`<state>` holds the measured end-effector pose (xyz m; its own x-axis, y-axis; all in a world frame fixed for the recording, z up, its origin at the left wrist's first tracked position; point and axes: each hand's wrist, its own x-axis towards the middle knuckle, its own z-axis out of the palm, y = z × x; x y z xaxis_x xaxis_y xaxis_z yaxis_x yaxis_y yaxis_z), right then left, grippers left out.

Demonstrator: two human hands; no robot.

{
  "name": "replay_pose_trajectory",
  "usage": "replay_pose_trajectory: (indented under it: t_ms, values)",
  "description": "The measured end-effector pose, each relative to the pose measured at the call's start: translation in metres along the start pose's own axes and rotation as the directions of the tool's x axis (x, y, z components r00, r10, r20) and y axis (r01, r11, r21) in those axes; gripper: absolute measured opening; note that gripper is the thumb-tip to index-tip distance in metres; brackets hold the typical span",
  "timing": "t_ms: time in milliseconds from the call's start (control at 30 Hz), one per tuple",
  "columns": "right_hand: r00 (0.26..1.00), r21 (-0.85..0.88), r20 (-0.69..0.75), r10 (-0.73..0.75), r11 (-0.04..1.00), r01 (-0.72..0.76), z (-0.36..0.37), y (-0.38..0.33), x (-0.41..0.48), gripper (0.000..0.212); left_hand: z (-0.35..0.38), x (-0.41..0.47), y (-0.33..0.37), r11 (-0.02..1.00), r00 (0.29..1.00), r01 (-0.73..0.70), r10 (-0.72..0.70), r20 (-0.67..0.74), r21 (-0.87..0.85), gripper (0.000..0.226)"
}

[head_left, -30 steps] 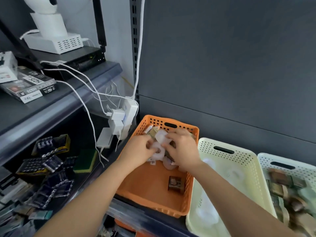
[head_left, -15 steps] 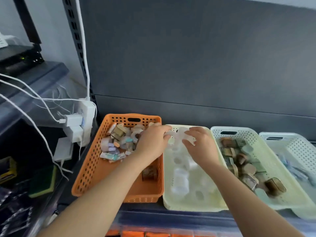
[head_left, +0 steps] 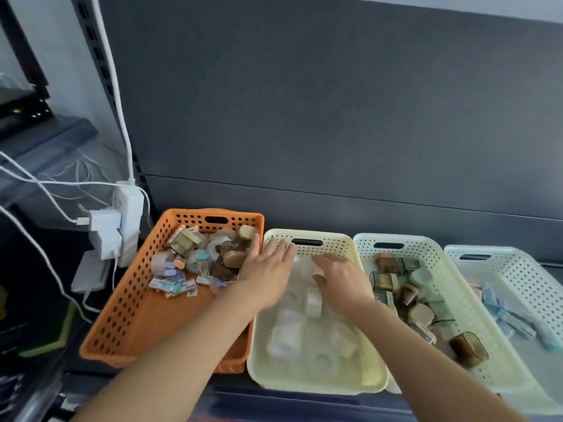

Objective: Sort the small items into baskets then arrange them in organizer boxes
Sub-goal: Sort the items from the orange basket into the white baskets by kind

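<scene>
Small white labels with dark print lie on the flat packets [head_left: 173, 284] in the orange basket [head_left: 122, 315], too small to read. Four perforated baskets stand in a row on the shelf [head_left: 274, 397], rims touching.

From the hands, the orange basket is at nine o'clock, with mixed small items [head_left: 207, 257] heaped at its far end: tape rolls, brown and tan cases, packets. The cream basket [head_left: 335, 239] lies under the hands and holds white tape rolls [head_left: 286, 336], washed out and hard to tell apart. At three o'clock the pale green basket [head_left: 426, 243] holds brown, tan and teal cases [head_left: 420, 312]. Beyond it the white basket [head_left: 533, 275] is cut off by the right edge; its pale blue pieces [head_left: 511, 321] are blurred.

The left hand [head_left: 268, 269] hovers flat over the meeting rims of the orange and cream baskets, fingers [head_left: 283, 251] straight and spread, holding nothing. The right hand [head_left: 341, 278] is over the cream basket, fingers loosely extended toward ten o'clock above a blurred white piece [head_left: 301, 266]; contact cannot be told.

At nine o'clock of the orange basket hangs a white power strip [head_left: 129, 214] with plugs and a cable [head_left: 112, 86].
</scene>
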<state>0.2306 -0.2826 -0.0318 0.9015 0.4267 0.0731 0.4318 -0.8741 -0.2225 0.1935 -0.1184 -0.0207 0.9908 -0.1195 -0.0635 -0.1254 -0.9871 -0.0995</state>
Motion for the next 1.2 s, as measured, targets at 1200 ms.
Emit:
replay_pose_trajectory:
  t_ms: [1200]
  values:
    - [0.979,0.372,-0.193,-0.071,0.918,0.140,0.001,-0.127,0.036,0.052,-0.012,-0.034,-0.136,0.839,0.904,0.039,-0.261,-0.339,-0.542,0.042]
